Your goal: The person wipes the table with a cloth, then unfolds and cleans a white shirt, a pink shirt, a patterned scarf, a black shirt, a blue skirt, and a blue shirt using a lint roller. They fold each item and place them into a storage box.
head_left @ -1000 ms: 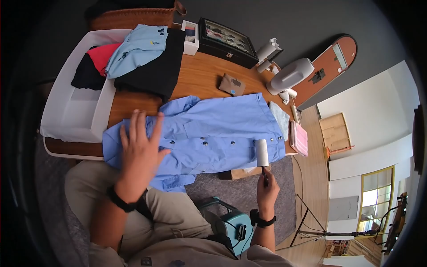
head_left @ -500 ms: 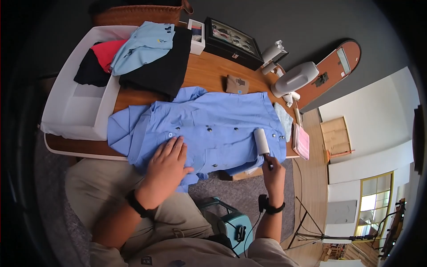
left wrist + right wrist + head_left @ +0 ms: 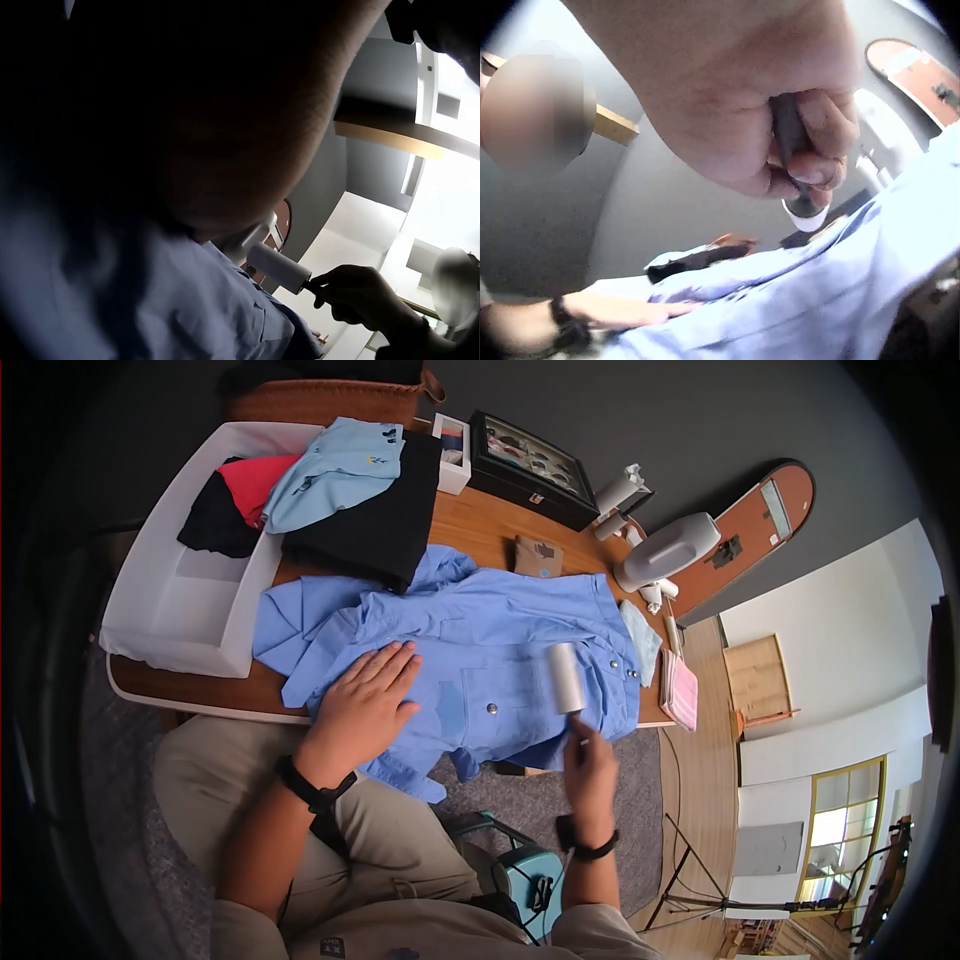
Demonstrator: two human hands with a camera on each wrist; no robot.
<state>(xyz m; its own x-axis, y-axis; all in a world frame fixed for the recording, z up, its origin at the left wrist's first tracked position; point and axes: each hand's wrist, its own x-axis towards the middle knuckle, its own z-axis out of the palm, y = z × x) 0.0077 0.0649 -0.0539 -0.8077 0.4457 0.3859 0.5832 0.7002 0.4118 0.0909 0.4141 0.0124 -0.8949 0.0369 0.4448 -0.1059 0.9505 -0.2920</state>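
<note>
A blue button shirt (image 3: 500,610) is spread over the table, its cloth wrinkled near the left hand and its lower edge hanging over the front. The left hand (image 3: 365,700) lies on the shirt with its fingers straight and together. In the right hand (image 3: 590,765) is the dark handle of a lint roller (image 3: 567,678), gripped in curled fingers. Its white roll overlaps the shirt near the hem. The right wrist view shows the fingers (image 3: 821,120) wrapped round that handle. The left wrist view shows the white roll (image 3: 279,268) above the blue cloth.
A white bin (image 3: 190,630) with folded clothes stands at the left, black trousers (image 3: 365,520) lying over its edge. A black display case (image 3: 535,470), a brown pouch (image 3: 538,556) and a grey bottle (image 3: 668,550) are at the back. A pink cloth (image 3: 680,690) lies at the right edge.
The left hand has come down from above the collar onto the shirt front. Cloth has shifted over the button row, hiding several buttons. The lint roller has moved left from near the hem.
</note>
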